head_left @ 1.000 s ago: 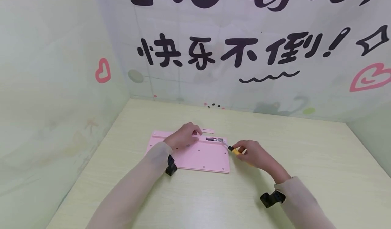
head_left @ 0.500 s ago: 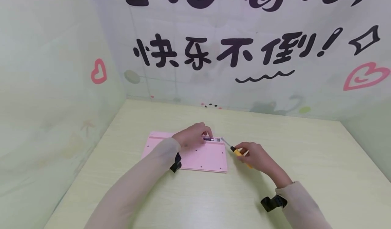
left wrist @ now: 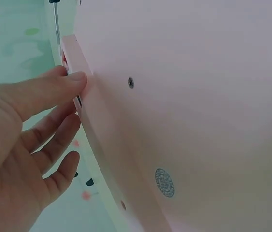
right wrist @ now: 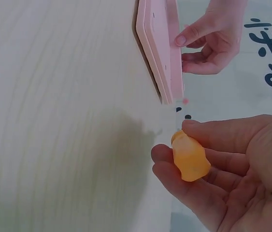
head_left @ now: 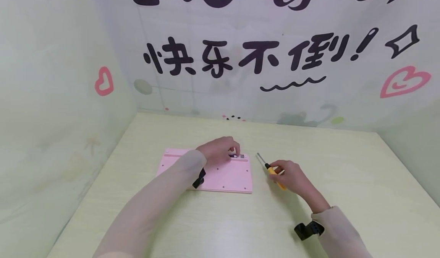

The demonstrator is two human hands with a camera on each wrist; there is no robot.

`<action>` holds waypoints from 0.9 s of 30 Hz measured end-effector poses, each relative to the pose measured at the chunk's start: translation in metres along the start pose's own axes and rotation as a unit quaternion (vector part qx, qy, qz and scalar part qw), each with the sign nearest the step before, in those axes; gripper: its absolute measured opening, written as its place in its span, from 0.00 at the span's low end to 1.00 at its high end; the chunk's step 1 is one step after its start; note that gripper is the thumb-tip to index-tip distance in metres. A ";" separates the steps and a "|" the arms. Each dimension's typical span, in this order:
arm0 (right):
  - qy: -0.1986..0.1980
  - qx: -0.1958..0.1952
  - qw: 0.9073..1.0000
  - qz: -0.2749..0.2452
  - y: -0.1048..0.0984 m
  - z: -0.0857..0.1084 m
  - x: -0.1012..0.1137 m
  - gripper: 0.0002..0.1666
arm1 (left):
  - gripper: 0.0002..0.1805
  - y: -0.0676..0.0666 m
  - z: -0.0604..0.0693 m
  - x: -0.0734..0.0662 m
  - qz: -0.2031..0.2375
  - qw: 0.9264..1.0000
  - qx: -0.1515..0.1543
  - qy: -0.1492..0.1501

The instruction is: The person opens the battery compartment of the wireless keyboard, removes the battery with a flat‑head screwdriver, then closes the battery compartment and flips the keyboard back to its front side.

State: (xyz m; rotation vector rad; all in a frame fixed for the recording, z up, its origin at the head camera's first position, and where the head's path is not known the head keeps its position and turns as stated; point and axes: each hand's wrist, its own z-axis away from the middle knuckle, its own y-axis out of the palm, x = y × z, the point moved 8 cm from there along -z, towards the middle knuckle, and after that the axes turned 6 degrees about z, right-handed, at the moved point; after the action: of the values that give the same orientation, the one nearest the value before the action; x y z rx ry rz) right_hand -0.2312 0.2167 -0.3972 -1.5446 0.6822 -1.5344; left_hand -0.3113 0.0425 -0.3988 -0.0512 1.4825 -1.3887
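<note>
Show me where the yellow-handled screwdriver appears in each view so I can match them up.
Head: the screwdriver is right of centre, below mid-height.
Left wrist: its shaft is upper left, by the top edge.
Right wrist: its yellow handle is right of centre, below middle.
Shared landmark: the pink board.

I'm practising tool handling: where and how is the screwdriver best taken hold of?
Likely by the thick yellow handle, from the person's right, where the right hand pinches it: the handle slants near and rightward, while the thin metal shaft points away and left.
</note>
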 end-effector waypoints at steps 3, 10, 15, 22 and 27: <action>0.016 -0.005 1.000 0.006 0.000 0.001 -0.004 0.20 | 0.19 0.000 0.000 0.001 0.006 1.000 0.009 -0.010; 0.046 -0.017 0.999 0.002 0.001 0.004 -0.013 0.20 | 0.17 0.000 -0.005 -0.002 -0.037 0.999 0.025 0.002; 0.061 -0.018 0.998 -0.001 0.003 0.005 -0.017 0.21 | 0.17 0.002 -0.007 -0.006 -0.096 0.994 0.045 0.005; 0.103 -0.015 0.995 -0.008 0.007 0.006 -0.023 0.23 | 0.17 0.005 -0.004 -0.014 -0.117 0.991 0.058 0.006; 0.116 -0.024 0.993 -0.003 0.007 0.006 -0.025 0.23 | 0.17 0.006 -0.004 -0.016 -0.118 0.991 0.057 0.001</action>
State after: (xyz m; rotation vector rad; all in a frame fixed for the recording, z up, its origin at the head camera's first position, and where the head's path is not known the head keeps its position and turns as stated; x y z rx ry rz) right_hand -0.2265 0.2350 -0.4159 -1.4154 0.8516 -1.7309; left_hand -0.3039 0.0575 -0.3940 -0.1562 1.4312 -1.6614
